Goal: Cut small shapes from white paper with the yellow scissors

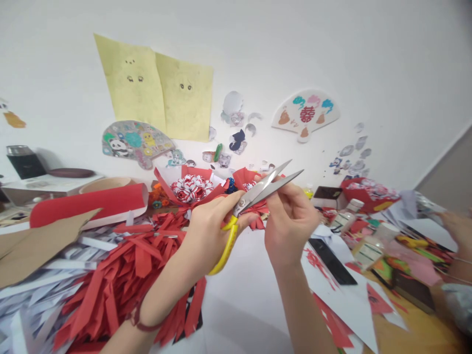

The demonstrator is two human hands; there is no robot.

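My left hand (206, 233) is closed around the yellow handles of a pair of scissors (254, 194), whose blades stand partly apart and point up to the right. My right hand (289, 221) is beside the blades with its fingertips pinched behind them; whatever it grips is hidden. Beneath both hands lies white paper (239, 290). Left of them is a heap of red paper strips (121, 280), with white paper strips (37, 295) further left. Behind the hands stands a bouquet of red-and-white paper flowers (193, 189) in a red wrapper.
A red paper roll (90, 204) and brown cardboard (44, 241) lie at left. On the right are a black phone (334, 261), bottles (374, 246) and paper scraps. Another person's hand (457, 231) shows at the right edge. Two fans (306, 113) hang on the wall.
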